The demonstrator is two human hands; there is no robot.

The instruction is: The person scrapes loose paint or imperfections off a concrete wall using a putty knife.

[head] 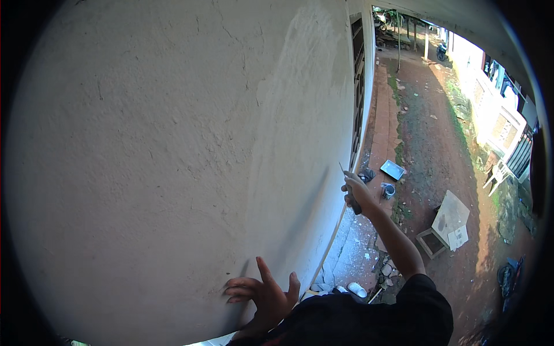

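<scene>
A rough, cracked plastered wall [151,129] fills the left and middle of the view. Along its right part runs a smoother, paler patch [303,108]. My right hand [360,190] is closed around the dark handle of a thin-bladed tool [355,205], perhaps a putty knife seen edge-on. Its blade points up and toward the wall; whether it touches the surface I cannot tell. Lower down, my left hand [272,296] holds nothing. Its fingers are spread, with the fingertips at or close to the wall.
A barred window [357,78] borders the wall. On the walkway below are a rectangular tray [392,170], a small bucket [388,190], a dark bundle [367,175] and white clogs [357,289]. A board [451,216] and a white plastic chair [497,175] stand farther right.
</scene>
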